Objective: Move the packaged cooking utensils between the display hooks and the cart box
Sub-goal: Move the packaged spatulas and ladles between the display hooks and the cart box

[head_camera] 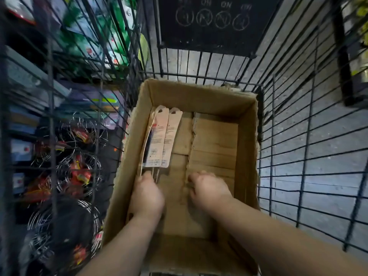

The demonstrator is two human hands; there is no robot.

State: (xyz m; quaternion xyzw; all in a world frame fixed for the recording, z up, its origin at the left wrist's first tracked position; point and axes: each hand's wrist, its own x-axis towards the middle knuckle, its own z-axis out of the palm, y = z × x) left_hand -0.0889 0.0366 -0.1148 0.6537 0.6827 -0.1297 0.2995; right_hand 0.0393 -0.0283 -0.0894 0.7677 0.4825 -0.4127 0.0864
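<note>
The wire cart point(298, 136) is filling most of the view, its mesh walls running out toward 3 and 9 o'clock, with a black sign point(211, 22) hanging at its far end at 12 o'clock. A cardboard box point(247, 136) is sitting inside it at the centre, open at the top. Through the mesh at 8 o'clock, whisks point(79, 166) with red labels are hanging on a store display. The hooks themselves are too blurred to pick out.

The box is holding a small bunch of packaged utensils point(161, 136), long tan cards lying side by side along its left wall, hang-holes pointing away from the person. The rest of its floor is showing cardboard flaps.

The left hand point(147, 198) is curling around the near ends of those packs, thin metal parts running in under its fingers. The right hand point(209, 192) is resting at the torn edge of a floor flap just right of centre, fingers bent. Whether it is pinching anything I cannot tell.

With so few packs in the box, the task is looking either nearly finished, if packs are going out to hooks, or barely begun, if they are coming in. This view is not settling which.
</note>
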